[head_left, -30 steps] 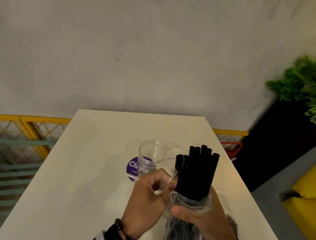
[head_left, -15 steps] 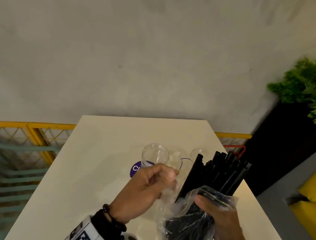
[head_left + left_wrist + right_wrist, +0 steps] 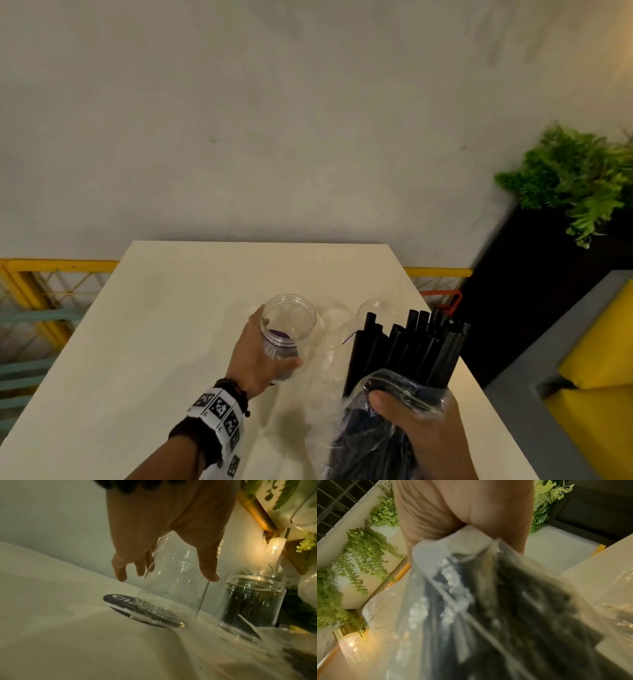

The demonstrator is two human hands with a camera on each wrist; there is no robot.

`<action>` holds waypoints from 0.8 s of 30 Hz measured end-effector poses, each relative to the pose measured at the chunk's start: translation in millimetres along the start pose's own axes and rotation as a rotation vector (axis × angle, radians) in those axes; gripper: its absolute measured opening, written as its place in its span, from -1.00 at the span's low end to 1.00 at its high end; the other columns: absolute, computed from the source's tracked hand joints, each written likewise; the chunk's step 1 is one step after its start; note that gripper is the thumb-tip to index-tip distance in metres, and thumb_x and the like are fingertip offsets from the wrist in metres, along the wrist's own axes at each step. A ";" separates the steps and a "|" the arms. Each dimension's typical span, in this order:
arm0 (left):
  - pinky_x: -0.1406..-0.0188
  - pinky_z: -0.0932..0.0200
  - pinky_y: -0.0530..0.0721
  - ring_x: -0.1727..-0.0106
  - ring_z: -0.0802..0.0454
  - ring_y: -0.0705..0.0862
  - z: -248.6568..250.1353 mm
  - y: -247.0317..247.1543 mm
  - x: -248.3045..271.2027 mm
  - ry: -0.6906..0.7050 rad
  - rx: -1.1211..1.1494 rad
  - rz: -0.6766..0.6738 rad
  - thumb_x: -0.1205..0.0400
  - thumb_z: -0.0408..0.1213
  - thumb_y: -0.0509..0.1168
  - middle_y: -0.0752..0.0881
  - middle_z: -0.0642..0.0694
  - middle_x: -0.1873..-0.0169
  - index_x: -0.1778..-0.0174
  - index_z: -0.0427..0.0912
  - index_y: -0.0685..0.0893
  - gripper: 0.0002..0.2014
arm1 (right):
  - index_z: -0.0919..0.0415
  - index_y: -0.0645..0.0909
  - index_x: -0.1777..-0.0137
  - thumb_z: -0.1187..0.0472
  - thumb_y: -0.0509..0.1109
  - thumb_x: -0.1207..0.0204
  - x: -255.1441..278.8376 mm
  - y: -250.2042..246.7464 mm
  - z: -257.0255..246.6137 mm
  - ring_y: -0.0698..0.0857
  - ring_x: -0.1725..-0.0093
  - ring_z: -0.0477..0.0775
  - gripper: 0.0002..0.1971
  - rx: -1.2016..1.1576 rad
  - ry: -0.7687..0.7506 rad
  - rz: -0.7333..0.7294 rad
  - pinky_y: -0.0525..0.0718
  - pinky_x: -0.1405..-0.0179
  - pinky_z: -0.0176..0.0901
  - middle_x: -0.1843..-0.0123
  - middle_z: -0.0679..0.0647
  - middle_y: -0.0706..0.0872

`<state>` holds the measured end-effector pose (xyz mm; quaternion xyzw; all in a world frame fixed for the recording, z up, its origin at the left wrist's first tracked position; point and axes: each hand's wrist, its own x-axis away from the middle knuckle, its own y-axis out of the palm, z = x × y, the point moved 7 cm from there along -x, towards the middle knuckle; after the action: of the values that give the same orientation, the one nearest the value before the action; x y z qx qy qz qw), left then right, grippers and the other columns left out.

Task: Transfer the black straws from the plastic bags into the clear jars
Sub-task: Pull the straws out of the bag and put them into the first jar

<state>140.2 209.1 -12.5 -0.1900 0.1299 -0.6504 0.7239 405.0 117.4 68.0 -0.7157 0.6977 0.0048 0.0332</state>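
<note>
Cream table (image 3: pixel 144 342) under dim light, grey wall behind. Nearest me, right hand (image 3: pixel 424 431) clenched round plastic bag (image 3: pixel 346 442), mouth up so black straws (image 3: pixel 407 346) stand clear for pulling. Just beyond, left hand (image 3: pixel 253 359) wraps fingers and thumb round empty clear jar (image 3: pixel 287 325), likely steadying it to receive them. Second jar (image 3: pixel 248 601) close beside, plant (image 3: pixel 575 178) beyond at right.

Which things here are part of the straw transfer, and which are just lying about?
Part of the job:
- left hand gripping clear jar
- right hand gripping plastic bag of black straws
- second jar, empty, beside the held one

Just lying about:
- purple sticker on table
- potted plant
- yellow railing
</note>
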 end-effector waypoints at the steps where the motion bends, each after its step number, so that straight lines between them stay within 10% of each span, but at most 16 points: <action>1: -0.41 0.07 0.57 -0.43 -0.07 0.55 1.8 -0.6 -0.3 0.028 -0.047 0.010 -0.17 -0.13 0.77 0.51 -0.01 -0.33 -0.64 -0.06 0.28 0.15 | 0.47 0.76 -0.09 0.02 0.76 0.02 -2.1 0.1 5.7 0.86 0.00 0.24 -0.28 0.029 0.015 0.023 0.84 0.06 -0.05 0.04 0.30 0.88; 9: -0.28 0.51 0.44 -0.30 0.50 0.35 68.1 -83.8 56.6 0.455 -0.282 0.039 -0.09 0.06 0.53 0.38 0.46 -0.21 -0.45 0.11 0.34 -0.05 | 0.24 0.70 -0.22 0.19 0.78 -0.13 -14.4 36.3 -2.7 0.87 0.00 0.02 -0.38 0.128 -0.003 -0.042 0.85 -0.02 -0.04 0.00 0.08 0.90; 11: -0.30 0.28 0.53 -0.33 0.26 0.48 83.5 -113.7 73.9 0.517 -0.408 0.102 -0.11 0.06 0.52 0.44 0.29 -0.26 -0.49 0.00 0.36 -0.03 | 0.23 0.68 -0.20 0.24 0.77 -0.13 -16.0 49.2 -9.2 0.87 0.07 -0.08 -0.40 0.150 -0.016 -0.068 0.84 0.10 -0.24 0.07 -0.04 0.90; 14: -0.35 0.12 0.51 -0.39 0.03 0.49 98.5 -153.1 91.9 0.502 -0.534 0.234 -0.12 -0.09 0.66 0.51 0.10 -0.38 -0.54 -0.06 0.36 0.03 | 0.00 0.62 -0.06 0.31 0.74 -0.20 -17.2 68.1 -11.2 0.80 0.16 -0.33 -0.51 0.219 -0.019 -0.095 0.73 0.26 -0.50 0.18 -0.37 0.83; 17: -0.41 0.11 0.45 -0.46 0.09 0.43 104.7 -171.6 109.8 0.482 -0.544 0.269 -0.11 -0.12 0.68 0.49 0.09 -0.46 -0.57 -0.01 0.32 0.09 | 0.05 0.65 -0.11 0.01 0.76 -0.15 -19.8 91.5 -5.6 0.84 0.11 -0.16 -0.45 0.255 0.005 -0.194 0.82 -0.01 -0.11 0.12 -0.15 0.87; 21: -0.45 0.17 0.41 -0.47 0.15 0.42 88.6 -176.7 120.8 0.386 -0.559 0.283 -0.14 -0.01 0.64 0.43 0.20 -0.48 -0.62 0.03 0.27 0.10 | 0.29 0.68 -0.16 -0.07 0.74 -0.09 -19.6 111.7 -9.3 0.82 0.18 -0.27 -0.32 0.233 0.026 -0.274 0.77 0.01 -0.36 0.19 -0.25 0.87; 24: -0.35 0.17 0.44 -0.39 0.21 0.41 77.9 -192.7 126.9 0.360 -0.395 0.345 -0.11 -0.03 0.64 0.39 0.28 -0.37 -0.59 0.05 0.25 0.10 | 0.04 0.69 -0.16 0.20 0.72 -0.25 -10.1 107.0 -19.1 0.82 0.00 -0.23 -0.53 0.244 -0.023 -0.226 0.79 0.03 -0.27 0.01 -0.26 0.85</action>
<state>17.5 75.8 150.3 -0.1842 0.4099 -0.5035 0.7379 297.1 123.9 83.3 -0.7800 0.6078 -0.0754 0.1284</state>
